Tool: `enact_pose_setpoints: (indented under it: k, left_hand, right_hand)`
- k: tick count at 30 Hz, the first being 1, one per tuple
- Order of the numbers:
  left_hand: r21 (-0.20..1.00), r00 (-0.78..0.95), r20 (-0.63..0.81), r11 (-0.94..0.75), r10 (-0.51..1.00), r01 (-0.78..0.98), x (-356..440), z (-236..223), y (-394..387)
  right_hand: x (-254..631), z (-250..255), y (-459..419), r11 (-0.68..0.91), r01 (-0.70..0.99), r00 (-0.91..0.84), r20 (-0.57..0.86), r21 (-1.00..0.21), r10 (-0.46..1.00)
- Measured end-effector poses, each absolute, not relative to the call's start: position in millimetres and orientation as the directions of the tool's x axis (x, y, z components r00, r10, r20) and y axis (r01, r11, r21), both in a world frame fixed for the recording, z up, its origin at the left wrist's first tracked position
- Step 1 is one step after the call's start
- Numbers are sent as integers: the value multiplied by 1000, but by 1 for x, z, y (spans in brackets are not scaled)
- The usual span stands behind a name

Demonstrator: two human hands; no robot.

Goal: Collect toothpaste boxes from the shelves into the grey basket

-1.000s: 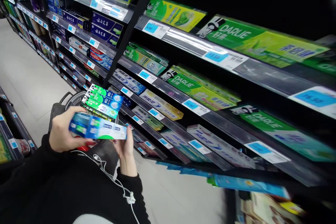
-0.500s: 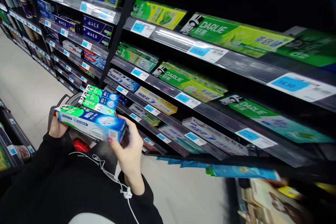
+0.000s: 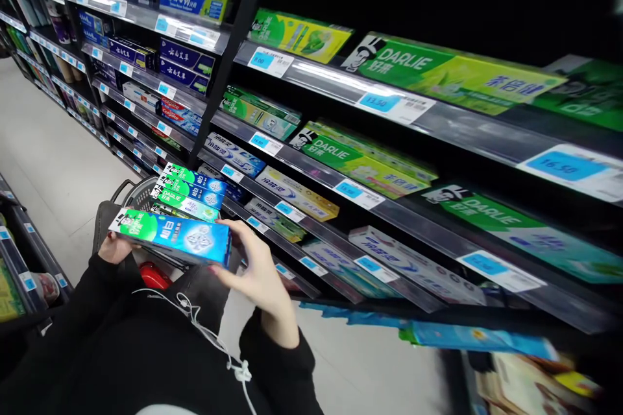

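Observation:
A blue and green toothpaste box point(image 3: 171, 237) is held level between both hands, its printed broad face turned up. My left hand point(image 3: 115, 248) grips the green end from below, with its fingers partly hidden under the box. Around the blue end, my right hand point(image 3: 260, 272) is closed, thumb at the near edge and fingers at the far edge. Just beyond lie several more toothpaste boxes point(image 3: 187, 203), stacked in or over a grey shopping basket point(image 3: 139, 193) by my knees.
Shelves of toothpaste fill the right and far side, with a price-tag rail point(image 3: 335, 87) along each edge. A red object point(image 3: 154, 276) is down between my legs. Blue packets point(image 3: 479, 339) stick out below the lowest shelf. Another low shelf point(image 3: 24, 253) stands at left.
Both hands have tilted the toothpaste box, so its broad printed face now shows instead of the narrow side with the code. The view has shifted slightly.

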State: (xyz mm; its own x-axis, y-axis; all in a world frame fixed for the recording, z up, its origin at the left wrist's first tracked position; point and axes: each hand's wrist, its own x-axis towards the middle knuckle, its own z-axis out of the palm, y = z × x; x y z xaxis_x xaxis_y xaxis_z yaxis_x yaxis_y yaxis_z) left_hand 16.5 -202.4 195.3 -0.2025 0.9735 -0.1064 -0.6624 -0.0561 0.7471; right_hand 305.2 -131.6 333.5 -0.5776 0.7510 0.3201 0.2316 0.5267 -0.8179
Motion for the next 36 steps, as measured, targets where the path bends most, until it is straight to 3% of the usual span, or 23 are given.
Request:
enact_pose_setpoints:
  k: [3,6,10,13,15,21,28,36]
  left_hand:
    - [877,-186,-96,-5,978,-480,14,203,-211]
    - [988,-245,-76,39,967,-152,27,210,-211]
    - [946,-329,22,87,944,313,53,214,-198]
    - [818,-384,141,111,912,565,68,213,-176]
    - [719,-429,143,205,892,664,75,213,-159]
    - [523,-520,40,426,853,739,81,208,-119]
    - [468,-502,-10,448,865,762,80,194,-112]
    - [484,-441,-5,388,898,784,79,187,-111]
  right_hand:
    - [329,297,-89,249,164,-669,78,-955,739]
    - [335,278,-41,176,245,-724,-59,-953,687]
    - [311,277,36,398,414,-813,-137,-819,565]
    - [271,280,91,645,464,-872,-181,-607,456]
    - [239,278,119,766,428,-903,-186,-481,388]
    - [168,255,152,906,351,-933,-166,-238,318]
    - [148,225,160,898,364,-930,-141,-248,338]
    - [158,216,167,873,410,-912,-117,-264,393]
